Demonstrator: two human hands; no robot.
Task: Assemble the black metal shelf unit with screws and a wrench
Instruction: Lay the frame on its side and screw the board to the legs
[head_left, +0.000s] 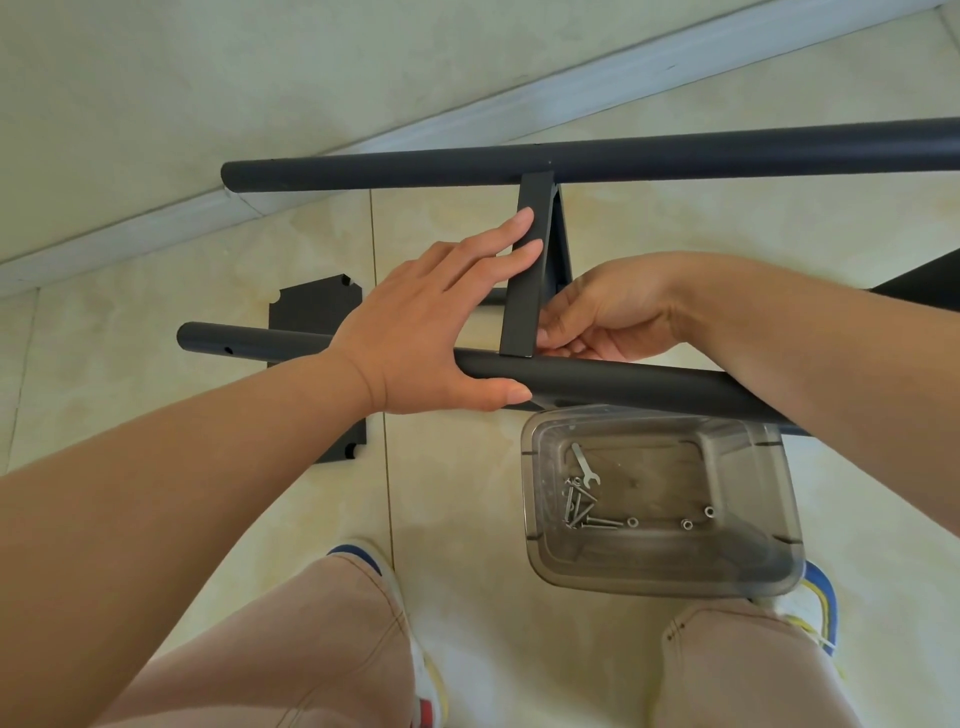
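Both bare arms reaching forward from below, hands close together.

Left hand (415, 317): palm down, fingers straight and together, extended forward and to the right, thumb spread wide toward the body; forearm entering from lower left, wrist straight. Right hand (608, 317): fingers curled inward toward the left, fingertips (550, 338) bunched as in a pinch, contents not discernible; forearm entering from right edge, wrist bent. Legs and shoes visible beneath.
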